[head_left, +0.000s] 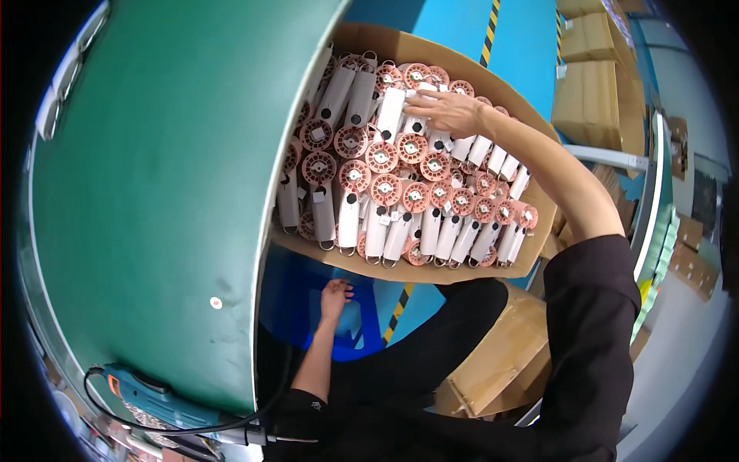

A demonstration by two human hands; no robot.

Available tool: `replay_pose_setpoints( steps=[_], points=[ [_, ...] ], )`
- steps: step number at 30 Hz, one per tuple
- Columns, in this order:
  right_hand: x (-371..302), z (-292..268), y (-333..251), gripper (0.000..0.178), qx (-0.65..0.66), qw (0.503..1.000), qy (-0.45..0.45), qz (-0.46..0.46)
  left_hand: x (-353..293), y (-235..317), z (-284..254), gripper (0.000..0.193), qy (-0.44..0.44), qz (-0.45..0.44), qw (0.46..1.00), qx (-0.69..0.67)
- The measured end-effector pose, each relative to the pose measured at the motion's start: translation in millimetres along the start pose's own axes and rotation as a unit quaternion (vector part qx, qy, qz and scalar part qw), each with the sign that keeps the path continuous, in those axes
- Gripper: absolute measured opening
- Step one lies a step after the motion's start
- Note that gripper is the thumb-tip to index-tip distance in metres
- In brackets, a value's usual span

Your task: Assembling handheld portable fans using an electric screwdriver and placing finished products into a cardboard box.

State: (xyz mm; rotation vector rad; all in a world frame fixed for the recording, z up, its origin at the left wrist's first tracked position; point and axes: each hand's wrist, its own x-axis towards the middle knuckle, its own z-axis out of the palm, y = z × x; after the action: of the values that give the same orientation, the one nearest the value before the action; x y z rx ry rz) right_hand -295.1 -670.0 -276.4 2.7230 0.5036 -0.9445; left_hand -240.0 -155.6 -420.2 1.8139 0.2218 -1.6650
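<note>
My right hand [446, 112] reaches into a large cardboard box [431, 276] from the right. Its fingers are stretched out and apart, with the tips at a white handle [391, 108] in the upper rows. The box is packed with rows of what look like handheld fan bodies. Each has a white handle and a round, slotted pink head [382, 157]; several handles end in a wire loop. Below the box, my left hand [336, 299] hangs beside a blue plastic piece [369, 316], fingers loosely bent and apart. Nothing shows in it.
A green-topped table [169, 192] runs along the left, its edge against the box. On its near end lies a blue-green power tool [165, 400] with a black cord. An open carton [496, 354] stands near my leg, and brown cartons [586, 100] stand at the far right.
</note>
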Motion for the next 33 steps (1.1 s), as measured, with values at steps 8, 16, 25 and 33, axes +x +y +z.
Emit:
replay_pose_setpoints(
  steps=[8,16,25,33],
  points=[
    [-9.7,34.6,-36.2,0.036,-0.036,0.985,0.049,0.164,-5.4,8.6,8.0,0.021,-0.006,-0.005,1.000,0.018],
    [-4.9,54.0,-131.5,0.040,0.562,0.509,0.358,0.544,-14.0,5.7,2.9,0.021,-0.021,-0.005,0.998,0.053],
    [45.5,57.4,-167.8,0.042,0.617,0.286,0.442,0.585,-18.1,14.0,6.0,0.022,-0.021,0.016,0.997,0.075],
    [25.2,-32.3,-145.0,0.043,0.456,0.477,0.529,0.533,-21.0,5.1,-0.3,0.027,-0.035,0.066,0.992,0.098]
  ],
)
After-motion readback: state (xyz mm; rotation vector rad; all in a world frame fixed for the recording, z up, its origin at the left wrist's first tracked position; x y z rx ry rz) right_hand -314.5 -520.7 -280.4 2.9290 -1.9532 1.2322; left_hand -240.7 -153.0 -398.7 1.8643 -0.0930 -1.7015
